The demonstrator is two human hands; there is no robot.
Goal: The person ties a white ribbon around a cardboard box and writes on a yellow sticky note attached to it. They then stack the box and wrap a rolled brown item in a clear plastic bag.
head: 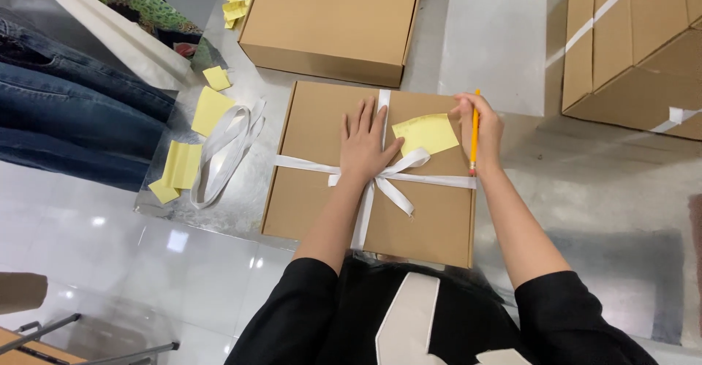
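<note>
Yellow pencil [474, 132] pinched upright in right hand [482, 132], tip apparently toward wearer, left hand [365, 142] flat, open on ribboned box [314, 160]

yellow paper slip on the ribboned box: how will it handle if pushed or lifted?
The yellow slip is probably very light and floppy: it looks thin and lies flat on the box. A push would likely slide or crumple it, since only the right hand touches its edge. The ribbon seems not to cross it.

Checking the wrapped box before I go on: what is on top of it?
On the flat cardboard box: a white ribbon tied in a bow, a yellow note and the left hand. The hand covers part of the ribbon.
</note>
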